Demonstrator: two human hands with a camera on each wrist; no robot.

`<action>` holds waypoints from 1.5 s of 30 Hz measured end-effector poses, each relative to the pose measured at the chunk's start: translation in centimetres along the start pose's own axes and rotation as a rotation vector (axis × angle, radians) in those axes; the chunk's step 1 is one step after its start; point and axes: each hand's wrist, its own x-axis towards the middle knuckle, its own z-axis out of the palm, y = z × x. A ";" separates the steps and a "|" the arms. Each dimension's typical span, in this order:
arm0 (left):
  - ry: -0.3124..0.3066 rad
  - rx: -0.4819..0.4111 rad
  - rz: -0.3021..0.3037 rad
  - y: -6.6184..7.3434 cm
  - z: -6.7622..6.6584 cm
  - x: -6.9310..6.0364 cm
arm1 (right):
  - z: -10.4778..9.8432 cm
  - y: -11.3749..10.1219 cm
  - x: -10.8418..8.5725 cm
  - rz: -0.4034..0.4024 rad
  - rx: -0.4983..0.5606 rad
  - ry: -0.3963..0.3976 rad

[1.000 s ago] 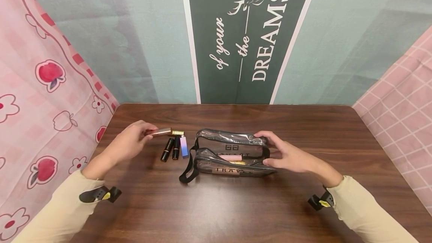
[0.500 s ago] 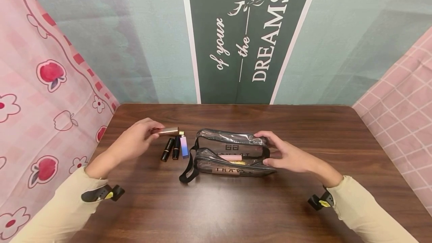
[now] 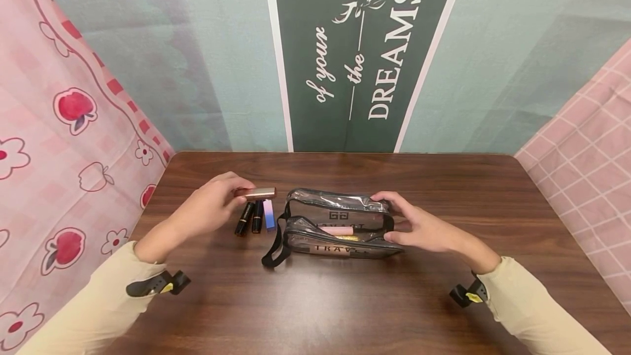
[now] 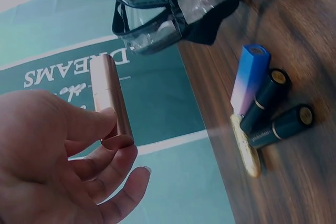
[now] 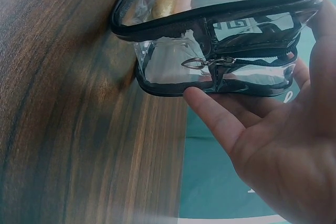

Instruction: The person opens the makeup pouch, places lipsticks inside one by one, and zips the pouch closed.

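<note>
My left hand pinches a rose-gold lipstick tube between thumb and fingers. In the left wrist view the tube is raised off the table. Below it lie two black lipsticks, a blue-and-pink lipstick and a gold tube, which the head view hides. A clear zip toiletry bag with black trim stands unzipped at mid-table, pink and gold tubes inside. My right hand holds its right end, thumb on the near side, fingers on the far side.
A black strap loop sticks out from the bag's left end onto the wooden table. Behind the table hangs a green printed cloth. Pink cloths flank both sides.
My left hand has carried the rose-gold lipstick tube rightward, above the other lipsticks and closer to the bag. The right hand and bag have stayed in place.
</note>
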 end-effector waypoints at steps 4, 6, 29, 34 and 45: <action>0.001 0.008 0.024 0.6 0.3 0.4 | 0.0 0.0 0.0 -0.002 -0.007 0.002; -0.002 0.009 0.041 1.0 0.5 0.6 | 0.0 0.0 0.0 -0.003 -0.009 0.002; -0.079 0.032 0.151 5.7 2.9 3.4 | -0.2 -0.1 0.1 -0.003 -0.023 0.001; -0.090 0.030 0.180 6.4 3.5 3.9 | -0.2 -0.1 0.1 0.001 -0.023 0.005; -0.115 0.026 0.193 7.3 4.2 4.0 | -0.2 0.0 0.1 -0.012 -0.010 0.000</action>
